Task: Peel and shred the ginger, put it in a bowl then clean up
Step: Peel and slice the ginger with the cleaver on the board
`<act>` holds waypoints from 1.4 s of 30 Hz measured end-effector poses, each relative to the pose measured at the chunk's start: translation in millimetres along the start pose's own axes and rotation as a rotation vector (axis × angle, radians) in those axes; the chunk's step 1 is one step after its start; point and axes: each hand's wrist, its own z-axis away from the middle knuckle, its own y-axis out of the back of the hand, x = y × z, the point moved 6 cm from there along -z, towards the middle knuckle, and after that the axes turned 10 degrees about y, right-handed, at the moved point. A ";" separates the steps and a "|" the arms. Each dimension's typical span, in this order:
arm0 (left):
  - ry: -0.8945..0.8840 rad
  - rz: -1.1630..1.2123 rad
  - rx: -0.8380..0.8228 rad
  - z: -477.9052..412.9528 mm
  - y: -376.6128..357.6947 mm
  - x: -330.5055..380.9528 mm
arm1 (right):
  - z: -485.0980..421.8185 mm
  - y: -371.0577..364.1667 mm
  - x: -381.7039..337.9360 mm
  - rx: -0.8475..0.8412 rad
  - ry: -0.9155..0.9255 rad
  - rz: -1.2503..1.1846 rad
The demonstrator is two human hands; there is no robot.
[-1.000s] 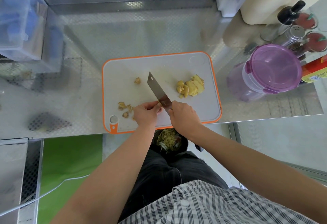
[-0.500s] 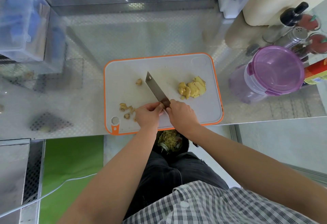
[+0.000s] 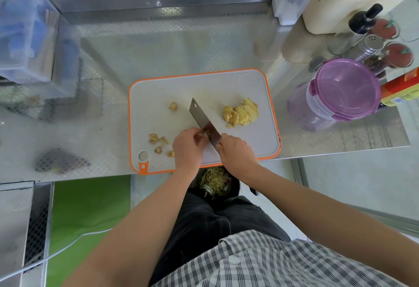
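Hardly anything has shifted: the left hand (image 3: 189,148) pinches a small ginger bit (image 3: 204,136) against the knife (image 3: 202,117), and the right hand (image 3: 238,154) grips its handle at the cutting board's (image 3: 158,96) near edge. Fingertips beside the blade risk a nick. Sliced ginger (image 3: 241,113) lies beyond, with bare counter (image 3: 181,46) farther back.

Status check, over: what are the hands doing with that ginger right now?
Right hand grips knife, blade over cutting board. Left hand curled against blade, contents unclear. Ginger slices piled right of blade. Peel scraps left.
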 end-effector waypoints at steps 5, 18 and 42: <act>-0.025 -0.071 -0.010 -1.7 -1.8 3.3 | 0.4 1.3 -1.2 -0.005 -0.002 -0.011; -0.114 -0.166 0.043 4.4 6.5 -2.9 | 1.7 1.9 -2.4 0.003 0.003 -0.014; 0.436 0.248 0.043 4.4 9.9 -30.0 | 4.5 -6.2 -18.6 -0.012 0.078 0.032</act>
